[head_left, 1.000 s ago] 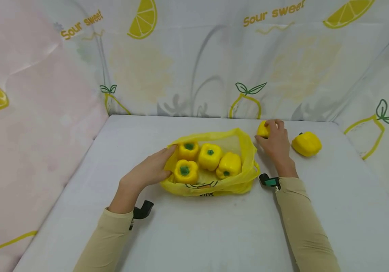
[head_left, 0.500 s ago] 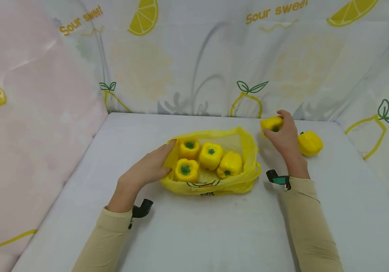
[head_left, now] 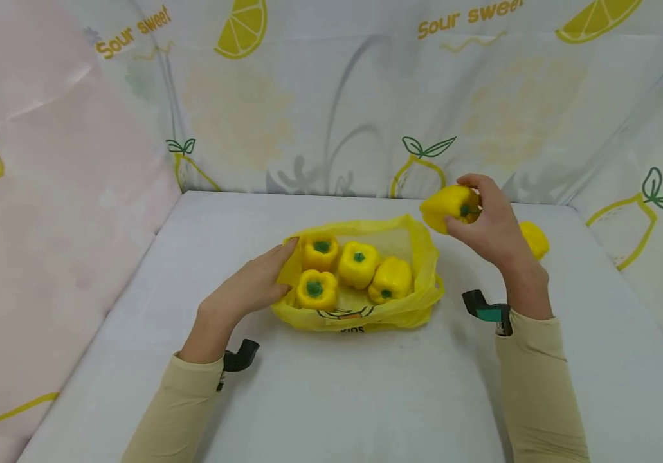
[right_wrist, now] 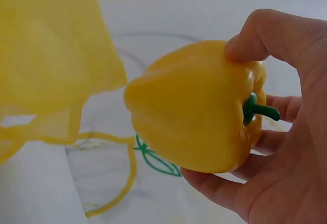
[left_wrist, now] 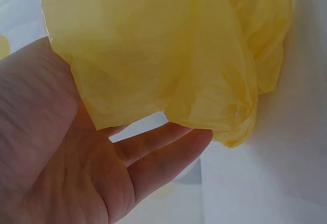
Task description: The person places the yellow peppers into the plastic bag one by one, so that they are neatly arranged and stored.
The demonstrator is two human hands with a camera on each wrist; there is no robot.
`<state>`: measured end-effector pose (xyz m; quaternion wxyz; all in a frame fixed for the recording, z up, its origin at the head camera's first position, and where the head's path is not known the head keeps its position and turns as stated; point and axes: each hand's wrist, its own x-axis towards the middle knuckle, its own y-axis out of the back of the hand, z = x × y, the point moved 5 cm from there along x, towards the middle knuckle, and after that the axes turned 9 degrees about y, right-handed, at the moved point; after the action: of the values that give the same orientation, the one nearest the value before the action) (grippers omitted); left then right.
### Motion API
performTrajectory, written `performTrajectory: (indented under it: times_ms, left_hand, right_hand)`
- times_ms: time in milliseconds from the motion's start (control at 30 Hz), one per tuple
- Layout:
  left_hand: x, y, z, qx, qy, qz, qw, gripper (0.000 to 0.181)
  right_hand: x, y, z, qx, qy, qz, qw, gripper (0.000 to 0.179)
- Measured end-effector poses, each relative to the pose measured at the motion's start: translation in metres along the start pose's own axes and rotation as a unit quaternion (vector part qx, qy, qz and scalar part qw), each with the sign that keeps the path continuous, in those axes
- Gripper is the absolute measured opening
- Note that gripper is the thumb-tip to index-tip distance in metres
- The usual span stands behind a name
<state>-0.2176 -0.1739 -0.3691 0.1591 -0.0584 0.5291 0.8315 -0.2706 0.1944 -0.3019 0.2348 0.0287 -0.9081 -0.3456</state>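
Observation:
My right hand (head_left: 496,225) holds a yellow bell pepper (head_left: 449,207) in the air, right of the bag. In the right wrist view the thumb presses one side of the pepper (right_wrist: 194,106) and the fingers support the other. Its green stem points toward the palm. My left hand (head_left: 250,283) holds the left rim of a yellow plastic bag (head_left: 424,289), thumb and fingers spread along it. In the left wrist view the bag wall (left_wrist: 153,55) hides the thumb and some fingertips. Several yellow bell peppers (head_left: 359,265) sit inside the wide-mouthed bag.
Another yellow bell pepper (head_left: 535,240) lies on the white table (head_left: 343,399) at the right, partly hidden behind my right wrist. A lemon-printed cloth backdrop (head_left: 331,96) rises along the table's back edge and sides.
My right hand has lifted the bell pepper off the back of the table, turning it so the stem faces the palm. My left hand and the bag have stayed in place.

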Motion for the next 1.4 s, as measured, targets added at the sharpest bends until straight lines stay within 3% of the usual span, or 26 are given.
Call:
performTrajectory:
  times_ms: [133, 267, 467, 600, 833, 1033, 1200, 1300, 1400]
  left_hand:
    - [0.000, -0.001, 0.000, 0.000, 0.000, 0.001, 1.0000, 0.080]
    - [0.001, -0.002, -0.001, 0.001, 0.004, -0.001, 1.0000, 0.079]
    - [0.002, -0.002, -0.001, 0.003, -0.006, 0.001, 1.0000, 0.079]
    - [0.001, -0.002, -0.002, 0.001, -0.010, 0.002, 1.0000, 0.079]
    - [0.002, -0.003, -0.001, 0.002, -0.010, 0.004, 0.9999, 0.078]
    - [0.003, -0.003, 0.002, 0.008, -0.008, 0.002, 0.9999, 0.078]
    - [0.004, -0.004, 0.002, 0.009, -0.003, -0.001, 1.0000, 0.078]
    - [0.003, -0.005, 0.002, 0.009, 0.002, -0.005, 0.9999, 0.078]
    - [0.004, -0.005, 0.001, 0.010, 0.005, -0.005, 0.9999, 0.078]
  right_hand:
    - [-0.006, -0.006, -0.026, 0.024, 0.029, -0.057, 0.9977, 0.063]
    - [-0.012, -0.023, -0.051, 0.019, 0.066, -0.136, 0.9883, 0.058]
    - [-0.026, -0.069, -0.083, -0.017, 0.088, -0.268, 0.9594, 0.059]
    - [-0.034, -0.102, -0.096, -0.052, 0.110, -0.320, 0.9395, 0.062]
    - [-0.037, -0.124, -0.096, -0.115, 0.135, -0.335, 0.9254, 0.056]
    - [-0.039, -0.127, -0.094, -0.137, 0.186, -0.312, 0.9218, 0.046]
    - [-0.041, -0.128, -0.093, -0.145, 0.197, -0.308, 0.9193, 0.047]
    - [-0.038, -0.122, -0.090, -0.134, 0.171, -0.316, 0.9236, 0.047]
    - [-0.033, -0.107, -0.082, -0.118, 0.128, -0.304, 0.9367, 0.046]
